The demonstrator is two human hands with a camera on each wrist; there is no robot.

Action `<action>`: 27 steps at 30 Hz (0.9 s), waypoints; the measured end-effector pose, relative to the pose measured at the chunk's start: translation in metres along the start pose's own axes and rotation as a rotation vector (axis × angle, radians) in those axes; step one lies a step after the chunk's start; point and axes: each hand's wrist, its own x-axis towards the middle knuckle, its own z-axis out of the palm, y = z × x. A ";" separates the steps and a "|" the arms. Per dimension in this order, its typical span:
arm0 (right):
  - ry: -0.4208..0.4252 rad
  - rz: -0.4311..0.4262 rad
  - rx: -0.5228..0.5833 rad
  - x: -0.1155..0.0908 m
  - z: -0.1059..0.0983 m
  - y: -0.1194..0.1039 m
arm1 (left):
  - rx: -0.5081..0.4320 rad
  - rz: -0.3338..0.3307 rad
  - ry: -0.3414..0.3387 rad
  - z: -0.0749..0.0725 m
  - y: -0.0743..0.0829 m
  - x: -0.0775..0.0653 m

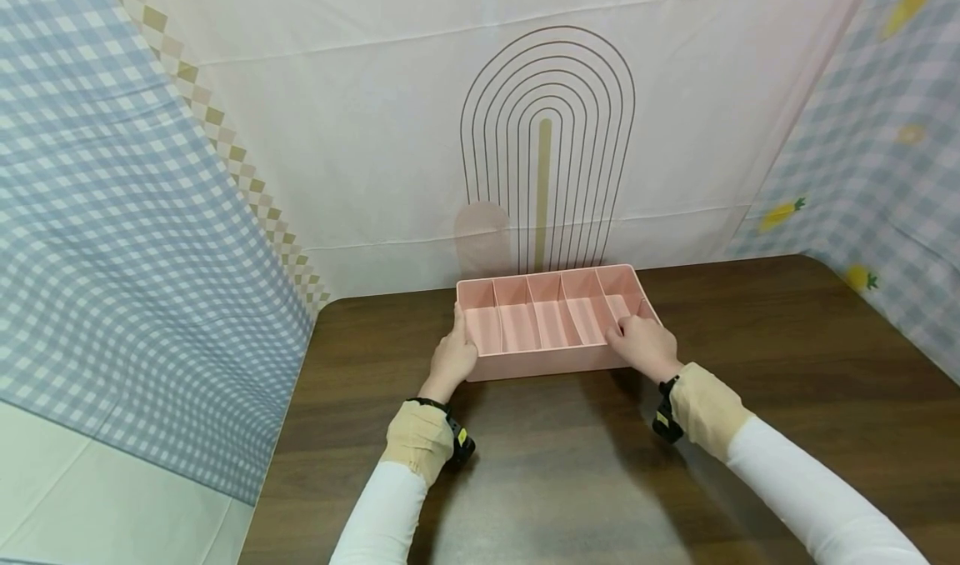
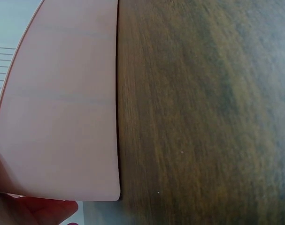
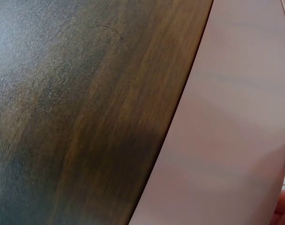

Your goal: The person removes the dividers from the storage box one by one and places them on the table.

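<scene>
A pale pink divided organizer box [image 1: 547, 361] lies at the back of the wooden table, its row of several compartments showing no contents. My left hand [image 1: 453, 355] grips its near left corner, with a finger stretched along the left end. Over at the near right corner, my right hand [image 1: 645, 347] holds the rim, fingers bent over the wall. The left wrist view shows the box's smooth front wall [image 2: 62, 122] and reddish fingers [image 2: 48, 210] around its end. In the right wrist view the same wall [image 3: 217, 140] fills the right side, with only a sliver of fingers beside it.
The dark wood table [image 1: 540, 465] extends in front and to both sides. Right behind the box hangs a pale cloth [image 1: 360, 148] with printed arches. Checked blue cloth [image 1: 150, 182] drapes on the left, and another with lemon prints [image 1: 862, 173] on the right.
</scene>
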 end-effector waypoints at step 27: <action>-0.003 0.024 0.011 0.003 0.001 -0.001 | 0.002 -0.004 -0.003 -0.001 0.001 -0.001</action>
